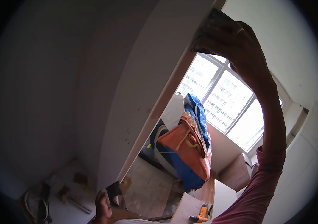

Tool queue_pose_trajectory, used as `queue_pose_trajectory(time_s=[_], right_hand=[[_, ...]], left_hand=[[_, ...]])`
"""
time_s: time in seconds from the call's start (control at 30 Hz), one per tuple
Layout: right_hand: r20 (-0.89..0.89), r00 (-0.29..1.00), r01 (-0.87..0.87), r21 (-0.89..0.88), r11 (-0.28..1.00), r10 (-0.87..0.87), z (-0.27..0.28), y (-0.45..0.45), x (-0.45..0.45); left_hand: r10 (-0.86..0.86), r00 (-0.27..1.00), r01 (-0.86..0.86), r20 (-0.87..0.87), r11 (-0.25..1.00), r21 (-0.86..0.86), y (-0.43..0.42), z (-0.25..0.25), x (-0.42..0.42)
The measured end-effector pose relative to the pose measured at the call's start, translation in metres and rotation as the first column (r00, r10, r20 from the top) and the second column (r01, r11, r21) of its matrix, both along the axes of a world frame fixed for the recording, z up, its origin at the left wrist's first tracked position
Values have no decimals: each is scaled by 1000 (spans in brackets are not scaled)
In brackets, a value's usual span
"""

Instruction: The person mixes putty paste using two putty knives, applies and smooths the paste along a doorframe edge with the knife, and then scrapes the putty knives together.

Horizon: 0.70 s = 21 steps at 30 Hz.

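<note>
High in the view, my right hand (237, 43) is closed on a dark flat piece (213, 28) and presses it against the edge of a tall pale panel (155, 112). Shadow hides what kind of piece it is. Down at the panel's lower end, my left hand (103, 207) grips a dark, glossy square plate (115, 195). This plate lies close to the panel's bottom corner; I cannot tell whether they touch.
A big orange and blue bag (187, 143) stands beyond the panel, below a window (228, 99). An orange power drill (202, 214) rests on a pale board (185, 209). At lower left, a hammer-like tool (75, 201) lies near a looped white cable (28, 205).
</note>
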State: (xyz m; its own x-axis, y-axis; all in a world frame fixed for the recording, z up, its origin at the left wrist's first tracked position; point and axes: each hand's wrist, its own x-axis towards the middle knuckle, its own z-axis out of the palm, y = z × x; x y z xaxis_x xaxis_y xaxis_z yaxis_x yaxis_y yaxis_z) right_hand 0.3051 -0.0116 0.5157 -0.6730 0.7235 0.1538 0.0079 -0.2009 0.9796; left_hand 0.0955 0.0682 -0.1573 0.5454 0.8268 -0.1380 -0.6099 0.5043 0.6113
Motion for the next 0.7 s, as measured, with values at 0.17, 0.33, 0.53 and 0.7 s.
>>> queue_pose_trajectory(time_s=[0.17, 0.33, 0.53, 0.7], right_hand=[[-12, 990, 138, 15, 990, -138, -7, -16, -22], [13, 990, 140, 84, 987, -142, 15, -36, -6], [-35, 999, 35, -26, 999, -36, 27, -6, 13], [-20, 1000, 15, -19, 1000, -15, 13, -7, 10]], left_hand=[[-22, 1000, 22, -3, 999, 29, 1, -2, 0], [24, 1000, -24, 8, 999, -29, -1, 0, 1], [17, 1000, -17, 19, 1000, -6, 1, 13, -1], [1, 1000, -2, 14, 998, 57, 1, 16, -1]])
